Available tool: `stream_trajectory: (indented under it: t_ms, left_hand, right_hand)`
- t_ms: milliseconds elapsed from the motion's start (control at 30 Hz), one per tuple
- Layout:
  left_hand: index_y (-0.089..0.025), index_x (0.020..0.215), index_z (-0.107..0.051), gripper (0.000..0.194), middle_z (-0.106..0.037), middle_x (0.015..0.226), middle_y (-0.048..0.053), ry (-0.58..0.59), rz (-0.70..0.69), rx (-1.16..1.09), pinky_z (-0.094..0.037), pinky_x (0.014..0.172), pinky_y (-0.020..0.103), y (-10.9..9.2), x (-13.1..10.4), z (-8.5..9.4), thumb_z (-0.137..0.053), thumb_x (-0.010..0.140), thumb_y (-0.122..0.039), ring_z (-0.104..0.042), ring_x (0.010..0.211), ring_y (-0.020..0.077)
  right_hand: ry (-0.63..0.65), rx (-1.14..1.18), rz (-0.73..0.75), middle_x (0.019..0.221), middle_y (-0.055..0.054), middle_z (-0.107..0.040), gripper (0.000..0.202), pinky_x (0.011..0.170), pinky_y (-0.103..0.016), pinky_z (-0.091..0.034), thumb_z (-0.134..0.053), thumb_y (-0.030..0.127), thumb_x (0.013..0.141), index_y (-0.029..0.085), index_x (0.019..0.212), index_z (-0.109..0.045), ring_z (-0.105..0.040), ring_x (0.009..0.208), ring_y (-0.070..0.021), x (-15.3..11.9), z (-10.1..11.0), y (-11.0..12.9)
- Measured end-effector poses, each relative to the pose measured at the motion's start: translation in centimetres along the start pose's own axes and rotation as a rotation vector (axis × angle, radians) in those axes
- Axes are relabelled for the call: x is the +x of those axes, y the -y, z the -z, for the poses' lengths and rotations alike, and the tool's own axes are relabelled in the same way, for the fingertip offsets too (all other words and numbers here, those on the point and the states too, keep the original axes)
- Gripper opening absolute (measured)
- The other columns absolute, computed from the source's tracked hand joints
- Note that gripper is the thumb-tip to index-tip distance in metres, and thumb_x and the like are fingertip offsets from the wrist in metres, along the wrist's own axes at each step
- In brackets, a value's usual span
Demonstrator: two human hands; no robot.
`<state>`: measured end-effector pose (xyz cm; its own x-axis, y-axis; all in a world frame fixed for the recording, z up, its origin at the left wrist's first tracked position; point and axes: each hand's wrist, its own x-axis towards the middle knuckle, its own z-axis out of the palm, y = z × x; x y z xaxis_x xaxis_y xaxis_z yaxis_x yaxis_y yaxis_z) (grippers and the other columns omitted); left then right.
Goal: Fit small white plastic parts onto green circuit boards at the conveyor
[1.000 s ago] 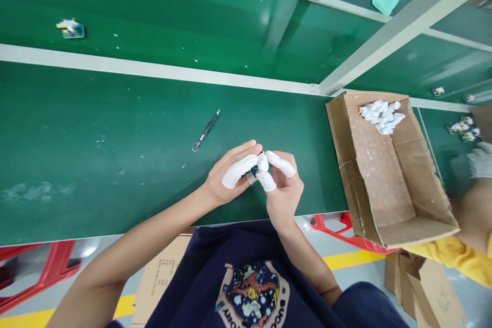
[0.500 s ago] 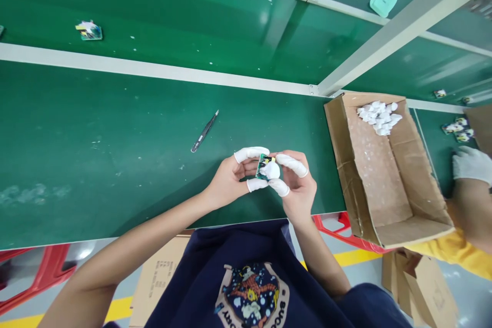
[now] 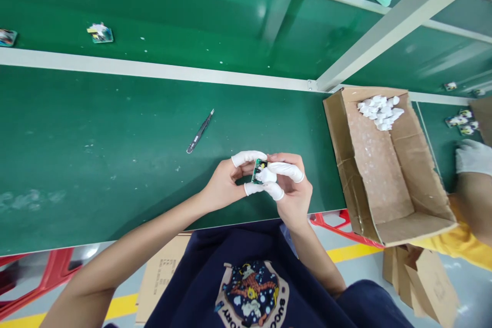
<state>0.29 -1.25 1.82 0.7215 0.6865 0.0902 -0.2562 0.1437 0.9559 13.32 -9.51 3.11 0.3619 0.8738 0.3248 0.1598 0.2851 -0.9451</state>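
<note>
Between both hands, just above the green bench, is a small green circuit board (image 3: 255, 170) with dark and yellow parts. A soft-looking white lump (image 3: 266, 176) covers its right side. My left hand (image 3: 227, 183) pinches the board at its left side, thumb below and index finger above. My right hand (image 3: 295, 190) closes from the other side, its index finger over the lump and its thumb at the lower edge. White finger cots cover the thumbs and index fingers. Black tweezers (image 3: 200, 131) lie on the bench beyond my left hand.
To the right stands an open cardboard box (image 3: 397, 184) with white lumps (image 3: 381, 111) inside. Past it are another person's gloved hand (image 3: 474, 156) and several circuit boards (image 3: 462, 121). Another board (image 3: 100, 33) sits beyond the pale rail (image 3: 154, 69). A metal post (image 3: 400, 25) rises beside the box.
My right index finger has moved left over the white lump, covering more of it. Both hands and the board have shifted slightly left and toward me. The view has shifted a little.
</note>
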Motion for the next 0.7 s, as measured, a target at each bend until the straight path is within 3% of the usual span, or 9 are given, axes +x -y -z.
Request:
stream_trajectory:
  t_ms: [233, 433, 567, 633, 700]
  left_hand:
    - [-0.018, 0.110, -0.061, 0.042, -0.071, 0.107, 0.007, -0.043, -0.086, 0.169, -0.058, 0.086, 0.030, -0.3, 0.0, 0.2, -0.076, 0.071, -0.023, -0.070, 0.096, 0.0199]
    - [-0.019, 0.113, -0.062, 0.044, -0.071, 0.110, 0.007, -0.039, -0.143, 0.299, -0.057, 0.089, 0.031, -0.6, -0.4, 0.4, -0.076, 0.072, -0.026, -0.070, 0.095, 0.0196]
    - [-0.020, 0.112, -0.063, 0.048, -0.071, 0.109, 0.007, -0.043, -0.090, 0.180, -0.056, 0.090, 0.032, -0.7, -0.3, 0.4, -0.080, 0.068, -0.026, -0.069, 0.096, 0.0207]
    - [-0.021, 0.114, -0.063, 0.049, -0.071, 0.106, 0.007, -0.007, -0.018, 0.025, -0.057, 0.087, 0.033, -0.7, -0.1, 0.4, -0.080, 0.069, -0.028, -0.069, 0.094, 0.0210]
    - [-0.021, 0.117, -0.062, 0.049, -0.071, 0.103, 0.007, 0.060, 0.088, -0.138, -0.057, 0.083, 0.033, -0.5, 0.1, 0.4, -0.077, 0.072, -0.031, -0.070, 0.090, 0.0205]
  right_hand:
    - [0.037, 0.081, -0.039, 0.118, -0.005, -0.051, 0.034, 0.096, -0.044, -0.049, -0.070, 0.021, 0.079, 0.034, 0.109, -0.063, -0.053, 0.113, -0.0220, 0.0, -0.2, 0.1]
    - [0.054, 0.044, -0.011, 0.115, -0.005, -0.054, 0.030, 0.092, -0.043, -0.051, -0.069, 0.021, 0.080, 0.032, 0.107, -0.065, -0.054, 0.110, -0.0223, 0.3, -0.3, 1.0]
    - [0.053, -0.047, -0.012, 0.110, -0.004, -0.057, 0.021, 0.092, -0.042, -0.051, -0.069, 0.020, 0.080, 0.031, 0.098, -0.068, -0.057, 0.105, -0.0212, 0.4, -0.2, 1.4]
    - [0.077, -0.018, -0.044, 0.118, -0.005, -0.057, 0.028, 0.094, -0.043, -0.050, -0.070, 0.032, 0.080, 0.032, 0.107, -0.065, -0.056, 0.111, -0.0231, 0.6, 0.1, 1.2]
    - [0.109, 0.068, -0.124, 0.132, -0.007, -0.053, 0.048, 0.093, -0.045, -0.052, -0.065, 0.049, 0.082, 0.033, 0.126, -0.055, -0.054, 0.117, -0.0258, 0.8, 0.5, 1.0]
